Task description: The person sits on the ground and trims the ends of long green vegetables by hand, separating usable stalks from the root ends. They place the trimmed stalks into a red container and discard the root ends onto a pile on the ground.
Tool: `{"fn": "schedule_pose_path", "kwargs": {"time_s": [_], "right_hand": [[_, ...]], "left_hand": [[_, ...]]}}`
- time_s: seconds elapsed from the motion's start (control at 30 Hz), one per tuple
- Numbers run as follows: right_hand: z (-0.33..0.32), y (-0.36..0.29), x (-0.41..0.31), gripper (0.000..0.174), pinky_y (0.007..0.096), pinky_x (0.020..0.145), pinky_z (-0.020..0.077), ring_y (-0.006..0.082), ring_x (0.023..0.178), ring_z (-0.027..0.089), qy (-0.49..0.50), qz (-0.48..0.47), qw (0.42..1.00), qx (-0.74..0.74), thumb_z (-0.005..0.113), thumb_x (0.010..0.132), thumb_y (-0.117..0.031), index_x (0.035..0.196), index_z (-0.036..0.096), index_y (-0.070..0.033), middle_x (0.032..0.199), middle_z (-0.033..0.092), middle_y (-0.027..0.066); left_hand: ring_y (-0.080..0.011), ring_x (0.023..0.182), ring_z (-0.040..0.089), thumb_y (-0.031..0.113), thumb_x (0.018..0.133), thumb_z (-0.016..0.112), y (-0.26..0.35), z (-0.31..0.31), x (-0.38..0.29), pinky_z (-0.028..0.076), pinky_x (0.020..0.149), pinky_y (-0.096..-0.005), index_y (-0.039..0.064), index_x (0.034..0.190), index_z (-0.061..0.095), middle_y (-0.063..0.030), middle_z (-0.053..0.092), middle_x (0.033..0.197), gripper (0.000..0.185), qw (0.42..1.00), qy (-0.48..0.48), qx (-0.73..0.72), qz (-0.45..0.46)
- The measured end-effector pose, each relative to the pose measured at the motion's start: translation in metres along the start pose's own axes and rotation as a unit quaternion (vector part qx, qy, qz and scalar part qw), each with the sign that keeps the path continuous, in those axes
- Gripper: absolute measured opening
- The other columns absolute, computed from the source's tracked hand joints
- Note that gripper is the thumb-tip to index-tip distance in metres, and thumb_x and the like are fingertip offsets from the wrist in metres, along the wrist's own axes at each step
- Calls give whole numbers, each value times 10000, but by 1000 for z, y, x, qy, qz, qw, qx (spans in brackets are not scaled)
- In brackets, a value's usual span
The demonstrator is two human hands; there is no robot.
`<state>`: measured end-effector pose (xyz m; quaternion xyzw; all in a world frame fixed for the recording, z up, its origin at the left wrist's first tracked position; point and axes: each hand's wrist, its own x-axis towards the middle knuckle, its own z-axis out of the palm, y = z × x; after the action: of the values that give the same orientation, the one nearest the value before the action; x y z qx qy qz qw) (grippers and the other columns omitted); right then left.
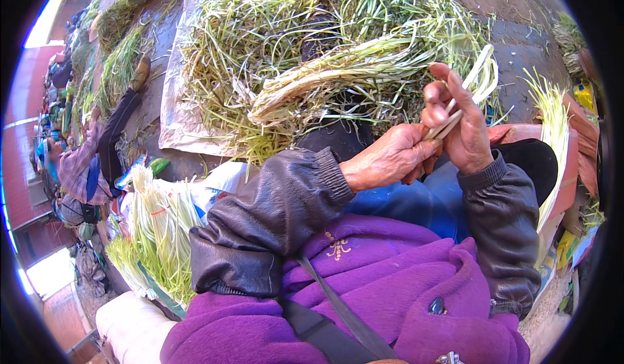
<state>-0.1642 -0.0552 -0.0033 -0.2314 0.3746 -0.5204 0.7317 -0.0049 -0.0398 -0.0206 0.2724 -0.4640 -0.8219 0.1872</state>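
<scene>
My left hand (387,157) grips the lower end of a few pale, chive-like stalks (480,79) between thumb and fingers. The stalks slant up to the right and bend over in a loop at the top. My right hand (460,122) is around their middle, palm turned inward, with the stalks passing between its fingers and palm. Just beyond the hands, a long bundle of yellow-green stalks (331,74) lies on a large heap of loose greens (234,37). Part of each hand's fingers is hidden by the other hand.
Sorted pale bundles (158,217), one with a red tie, stand at my left. Another bunch (553,135) leans over a reddish container (575,152) at my right. A pale sheet (170,115) lies under the heap. Another person (83,169) sits at far left near more greens.
</scene>
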Motion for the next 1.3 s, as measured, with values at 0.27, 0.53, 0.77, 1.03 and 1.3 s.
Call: {"fn": "schedule_pose_path", "kwargs": {"time_s": [0.27, 0.53, 0.77, 1.03, 1.3], "right_hand": [[-20, -31, 2, 394, 179, 390, 216, 1, 426, 234, -46, -97, 993, 51, 439, 1021, -271, 1335, 437, -31, 765, 512, -23], [-23, -50, 0, 431, 186, 383, 208, 4, 403, 204, -50, -159, 985, 53, 419, 1030, -258, 1383, 368, -15, 750, 487, -5], [-23, -55, -2, 420, 180, 385, 214, 1, 395, 208, -47, -192, 980, 35, 423, 1029, -248, 1382, 374, -25, 763, 504, -5], [-16, -53, -6, 432, 173, 379, 228, -6, 389, 231, -42, -202, 978, -14, 446, 1018, -288, 1367, 398, -39, 732, 522, -19], [-9, -37, -5, 325, 169, 380, 248, -1, 388, 248, -50, -143, 988, -19, 475, 1006, -255, 1248, 505, -40, 740, 559, 11]], "left_hand": [[-242, 847, 606, 167, 893, 625, -7, -60, -15, 497, 739, -346, 21, 1044, 604, -104, 619, 926, 212, 815, 248, 480, 211], [-294, 967, 538, 142, 821, 634, -25, -136, -10, 447, 814, -405, 76, 1011, 618, -86, 579, 940, 202, 585, 345, 726, 110], [-222, 785, 649, 30, 807, 668, 14, -119, -34, 524, 664, -320, 69, 919, 678, -88, 651, 889, 118, 656, 406, 597, 223], [-41, 543, 498, 114, 926, 587, 58, -85, -98, 400, 483, -166, 29, 1007, 621, -27, 626, 754, 123, 895, 392, 176, 116], [-47, 560, 466, 191, 978, 520, 52, -78, -107, 374, 508, -176, -6, 1108, 631, -19, 603, 723, 262, 913, 353, 115, 171]]}}
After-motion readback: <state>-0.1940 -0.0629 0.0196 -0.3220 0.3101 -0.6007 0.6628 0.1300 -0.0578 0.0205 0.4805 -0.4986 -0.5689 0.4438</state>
